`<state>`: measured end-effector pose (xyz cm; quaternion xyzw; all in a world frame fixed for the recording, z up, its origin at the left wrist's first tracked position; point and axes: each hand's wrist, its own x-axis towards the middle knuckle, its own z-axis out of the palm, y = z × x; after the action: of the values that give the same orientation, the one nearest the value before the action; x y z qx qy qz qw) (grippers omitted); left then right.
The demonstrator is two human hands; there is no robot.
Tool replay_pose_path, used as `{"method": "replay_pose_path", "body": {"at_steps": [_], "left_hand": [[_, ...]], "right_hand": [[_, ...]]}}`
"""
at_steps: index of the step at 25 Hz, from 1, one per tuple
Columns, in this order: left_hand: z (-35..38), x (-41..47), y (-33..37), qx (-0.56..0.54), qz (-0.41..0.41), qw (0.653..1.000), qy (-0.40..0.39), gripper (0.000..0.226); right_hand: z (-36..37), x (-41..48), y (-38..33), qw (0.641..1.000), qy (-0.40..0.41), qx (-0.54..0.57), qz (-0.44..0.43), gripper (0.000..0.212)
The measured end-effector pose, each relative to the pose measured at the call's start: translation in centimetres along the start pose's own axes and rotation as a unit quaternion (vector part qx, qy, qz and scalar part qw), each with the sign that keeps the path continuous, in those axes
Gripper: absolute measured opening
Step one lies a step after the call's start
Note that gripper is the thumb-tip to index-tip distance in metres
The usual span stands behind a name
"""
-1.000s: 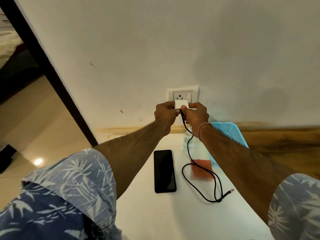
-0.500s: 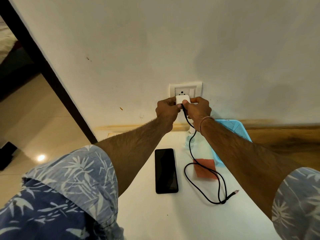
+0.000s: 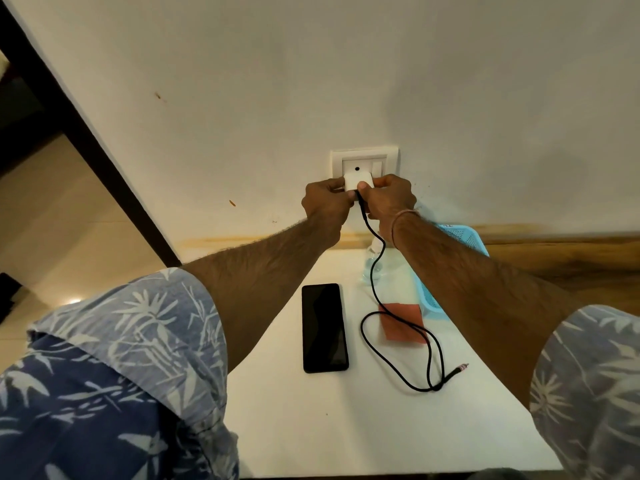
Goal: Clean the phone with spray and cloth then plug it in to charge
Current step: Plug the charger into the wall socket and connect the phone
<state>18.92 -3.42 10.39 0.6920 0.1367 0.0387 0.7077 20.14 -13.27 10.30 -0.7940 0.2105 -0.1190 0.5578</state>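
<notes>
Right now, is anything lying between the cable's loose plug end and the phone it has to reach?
Nothing visible does. The plug end lies on bare white table right of the phone; only the cable itself loops between them. The orange cloth sits farther back.

One camera only, on my head, wide-angle. It looks forward and down along both my outstretched arms toward the wall [image 3: 346, 81]. My left hand [image 3: 325, 206] and right hand [image 3: 389, 202] sit near frame centre, at arm's reach. The white table [image 3: 346, 427] fills the lower middle; my sleeves crowd the bottom corners. The doorway edge slants strongly at the left. No second view to compare.
</notes>
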Motion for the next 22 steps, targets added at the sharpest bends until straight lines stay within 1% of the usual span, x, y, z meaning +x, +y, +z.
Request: {"method": "replay_pose_path", "body": {"at_steps": [3,5,6,7,9,11,12,13,14,17,18,19,20,21,22], "left_hand": [[-0.8,-0.1,0.2,0.044,-0.008,0.999,-0.029,0.054],[-1.8,-0.5,-0.3,0.103,-0.002,0.994,-0.048,0.063],[-2.6,-0.9,-0.9,0.144,0.018,0.987,-0.064,0.066],[-3.5,-1.4,-1.7,0.200,0.047,0.975,-0.086,0.066],[-5.5,-2.6,-3.5,0.327,0.113,0.928,-0.140,0.057],[-7.5,-3.6,-5.4,0.427,0.163,0.864,-0.211,0.048],[-8.4,-4.2,-6.2,0.470,0.177,0.827,-0.252,0.048],[-9.2,-5.0,-6.7,0.518,0.188,0.781,-0.295,0.051],[-9.9,-5.8,-7.2,0.571,0.204,0.721,-0.336,0.057],[-11.2,-8.3,-8.1,0.692,0.271,0.502,-0.442,0.082],[-11.5,-8.9,-8.6,0.718,0.278,0.443,-0.459,0.091],[-11.6,-9.3,-9.0,0.738,0.285,0.398,-0.465,0.097],[-11.7,-9.6,-9.4,0.751,0.295,0.365,-0.465,0.102],[-11.7,-9.8,-9.6,0.759,0.304,0.341,-0.464,0.104],[-11.6,-10.0,-9.8,0.764,0.313,0.326,-0.461,0.105]], "right_hand": [[-1.9,-1.0,-0.4,0.998,-0.057,-0.012,-0.012,0.037],[-4.0,-2.0,-0.4,0.996,-0.084,-0.013,-0.028,0.040],[-5.2,-2.6,-0.1,0.995,-0.088,-0.026,-0.047,0.040],[-6.5,-3.4,0.4,0.993,-0.090,-0.047,-0.068,0.036],[-9.2,-5.2,2.1,0.988,-0.095,-0.075,-0.094,0.023],[-11.9,-7.3,4.3,0.983,-0.117,-0.102,-0.099,0.010],[-13.1,-8.5,5.7,0.978,-0.131,-0.130,-0.101,0.004],[-14.1,-9.5,7.3,0.968,-0.142,-0.178,-0.107,0.005],[-15.0,-10.3,9.2,0.951,-0.152,-0.243,-0.115,0.008],[-17.1,-11.7,14.6,0.880,-0.195,-0.416,-0.122,0.022],[-17.6,-12.0,16.0,0.856,-0.220,-0.453,-0.118,0.027],[-18.0,-12.4,17.0,0.832,-0.245,-0.484,-0.118,0.031],[-18.3,-12.7,17.8,0.812,-0.264,-0.506,-0.125,0.034],[-18.4,-13.1,18.4,0.799,-0.274,-0.518,-0.134,0.035],[-18.4,-13.5,18.9,0.794,-0.274,-0.523,-0.146,0.034]]}}
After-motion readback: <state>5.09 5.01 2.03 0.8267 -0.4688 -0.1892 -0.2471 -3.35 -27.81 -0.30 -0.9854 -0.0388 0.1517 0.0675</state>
